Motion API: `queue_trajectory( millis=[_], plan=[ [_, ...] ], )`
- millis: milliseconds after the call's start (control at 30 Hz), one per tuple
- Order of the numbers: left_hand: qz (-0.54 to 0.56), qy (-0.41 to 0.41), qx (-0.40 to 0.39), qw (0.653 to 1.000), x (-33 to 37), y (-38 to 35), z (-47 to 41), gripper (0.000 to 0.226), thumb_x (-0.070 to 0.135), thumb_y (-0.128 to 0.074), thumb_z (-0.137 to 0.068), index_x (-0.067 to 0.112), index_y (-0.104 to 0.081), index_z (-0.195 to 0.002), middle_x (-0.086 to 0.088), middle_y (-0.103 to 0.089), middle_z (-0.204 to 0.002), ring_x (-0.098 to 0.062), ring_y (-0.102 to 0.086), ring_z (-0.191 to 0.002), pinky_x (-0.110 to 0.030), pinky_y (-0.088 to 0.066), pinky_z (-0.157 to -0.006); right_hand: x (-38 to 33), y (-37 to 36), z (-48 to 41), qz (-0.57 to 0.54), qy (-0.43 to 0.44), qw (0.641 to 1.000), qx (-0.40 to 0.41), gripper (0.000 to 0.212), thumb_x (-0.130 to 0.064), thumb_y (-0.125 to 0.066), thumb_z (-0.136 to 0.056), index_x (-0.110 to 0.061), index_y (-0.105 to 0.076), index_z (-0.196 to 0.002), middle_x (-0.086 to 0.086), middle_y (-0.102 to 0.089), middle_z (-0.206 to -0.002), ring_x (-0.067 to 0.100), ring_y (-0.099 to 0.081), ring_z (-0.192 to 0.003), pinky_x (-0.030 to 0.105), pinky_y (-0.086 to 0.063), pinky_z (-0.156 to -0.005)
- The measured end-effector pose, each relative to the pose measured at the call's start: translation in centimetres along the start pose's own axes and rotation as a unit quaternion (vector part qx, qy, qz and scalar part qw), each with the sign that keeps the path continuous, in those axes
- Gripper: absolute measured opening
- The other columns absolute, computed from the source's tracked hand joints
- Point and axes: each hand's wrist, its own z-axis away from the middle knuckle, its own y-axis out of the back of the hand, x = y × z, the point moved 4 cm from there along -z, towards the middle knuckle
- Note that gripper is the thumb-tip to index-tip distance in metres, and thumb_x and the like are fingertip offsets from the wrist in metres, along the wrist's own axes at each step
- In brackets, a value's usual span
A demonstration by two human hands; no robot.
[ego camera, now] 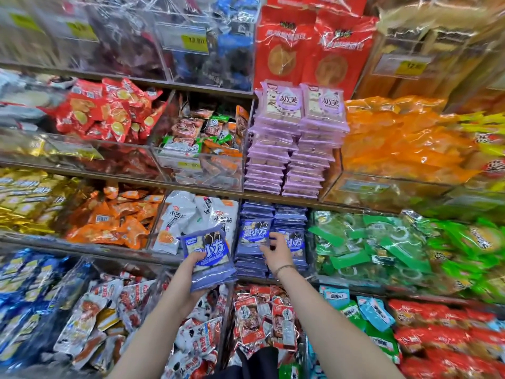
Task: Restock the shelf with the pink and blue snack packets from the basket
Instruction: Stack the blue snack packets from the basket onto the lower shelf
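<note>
— Where are the blue ones?
— A small stack of blue packets [211,251] sits in my left hand [192,272]. My thumb lies across the printed face and the other fingers curl beneath, clamped on the stack. It tilts back toward me, just in front and to the left of the shelved blue packets [255,233].
— And the other hand?
— My right hand [274,251] is out ahead, wrist bent up, palm toward the rows. Its fingers [276,237] are apart and half bent, tips touching the front packets where the two blue rows meet. Whether they pinch one, I cannot tell. A wristband [284,268] circles that wrist.
— Arms?
— My left forearm [164,318] and right forearm [328,318] are both bare and rise from the bottom of view.
— Neighbours?
— On the tier above, pink packets [295,149] stand in two columns. There are white packets [191,214] left of the blue rows and green packets [369,242] to the right.
</note>
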Motion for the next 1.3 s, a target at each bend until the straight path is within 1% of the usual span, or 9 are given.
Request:
queue_trajectory(
  millis=[100, 300, 433, 567, 767, 967, 1067, 1200, 1300],
  plan=[
    [0.000, 0.007, -0.004, 1.000, -0.1, 0.1, 0.0, 0.008, 0.023, -0.060, -0.086, 0.019, -0.061, -0.092, -0.002, -0.071, -0.067, -0.020, -0.066, -0.053, -0.035, -0.047, -0.062, -0.2, -0.6, -0.1, 0.159, 0.047, 0.986, -0.009, 0.046, -0.026, -0.046, -0.097, -0.012, -0.037, -0.140, 0.009, -0.038, -0.140, 0.029, -0.041, -0.129, 0.038, -0.037, -0.106],
    [-0.032, -0.002, -0.024, 0.999, -0.2, -0.3, 0.2, 0.017, 0.027, -0.060, -0.088, 0.015, -0.062, -0.101, -0.005, -0.073, -0.078, -0.020, -0.069, -0.062, -0.032, -0.047, -0.061, -0.1, 0.1, 0.4, 0.289, 0.035, 0.955, -0.059, 0.057, -0.036, -0.039, -0.099, -0.018, -0.018, -0.149, 0.012, -0.017, -0.151, 0.030, -0.044, -0.125, 0.035, -0.041, -0.098],
    [-0.051, 0.000, -0.022, 0.998, -0.8, -0.4, -0.2, 0.023, 0.031, -0.064, -0.086, 0.019, -0.061, -0.105, -0.006, -0.068, -0.101, -0.020, -0.068, -0.073, -0.029, -0.047, -0.057, -1.5, 1.3, 2.8, 0.177, 0.066, 0.982, -0.027, 0.053, -0.038, -0.044, -0.096, -0.013, -0.033, -0.142, 0.010, -0.030, -0.145, 0.021, -0.046, -0.122, 0.034, -0.040, -0.103],
    [-0.074, 0.001, -0.040, 0.996, -1.1, -1.4, -0.8, 0.024, 0.029, -0.064, -0.085, 0.015, -0.063, -0.105, -0.002, -0.075, -0.081, -0.018, -0.071, -0.065, -0.027, -0.049, -0.053, -2.6, 0.1, 8.2, -0.035, 0.069, 0.988, -0.133, 0.029, -0.052, -0.045, -0.091, -0.027, -0.058, -0.099, -0.007, -0.058, -0.096, 0.001, -0.055, -0.077, 0.018, -0.044, -0.070],
    [-0.108, 0.000, -0.082, 0.991, -2.3, -3.8, -2.2, 0.046, 0.027, -0.071, -0.079, 0.006, -0.060, -0.118, -0.013, -0.074, -0.093, -0.027, -0.072, -0.075, -0.031, -0.053, -0.058, -1.7, -0.6, 10.0, -0.143, 0.028, 0.987, -0.072, 0.015, -0.026, -0.065, -0.087, -0.027, -0.053, -0.096, -0.007, -0.057, -0.096, 0.007, -0.057, -0.085, 0.010, -0.047, -0.071],
    [-0.120, 0.006, -0.088, 0.989, -2.4, -4.4, -3.2, 0.103, 0.069, -0.065, -0.057, 0.019, -0.038, -0.144, -0.010, -0.043, -0.146, -0.031, -0.047, -0.128, -0.054, -0.037, -0.107, 1.9, 0.6, 7.5, -0.446, -0.123, 0.886, 0.017, 0.015, -0.013, -0.058, -0.090, -0.011, -0.052, -0.104, 0.009, -0.060, -0.085, 0.023, -0.060, -0.076, 0.035, -0.051, -0.072],
    [-0.108, 0.007, -0.071, 0.992, -1.8, -3.9, -3.9, 0.104, 0.069, -0.063, -0.060, 0.022, -0.032, -0.148, -0.005, -0.028, -0.155, -0.030, -0.032, -0.139, -0.053, -0.032, -0.110, 3.2, 2.2, 5.8, -0.485, -0.170, 0.852, 0.101, 0.018, -0.012, -0.054, -0.093, -0.010, -0.052, -0.110, 0.008, -0.051, -0.074, 0.019, -0.050, -0.064, 0.029, -0.048, -0.061],
    [-0.079, 0.013, -0.069, 0.994, -1.5, -3.5, -4.3, 0.104, 0.064, -0.068, -0.055, 0.024, -0.034, -0.146, -0.004, -0.036, -0.151, -0.032, -0.041, -0.133, -0.058, -0.034, -0.107, 3.9, 2.7, 4.2, -0.500, -0.210, 0.822, 0.175, 0.034, -0.013, -0.051, -0.095, -0.008, -0.045, -0.128, 0.006, -0.037, -0.064, 0.014, -0.034, -0.055, 0.025, -0.040, -0.051],
    [-0.075, 0.016, -0.083, 0.994, -1.7, -3.6, -4.2, 0.105, 0.063, -0.068, -0.056, 0.024, -0.033, -0.147, -0.003, -0.033, -0.153, -0.030, -0.039, -0.134, -0.058, -0.034, -0.107, 3.7, 2.1, 3.9, -0.547, -0.196, 0.793, 0.181, 0.042, -0.006, -0.050, -0.095, -0.003, -0.039, -0.134, 0.017, -0.055, -0.087, 0.021, -0.056, -0.076, 0.018, -0.051, -0.066]
  ],
)
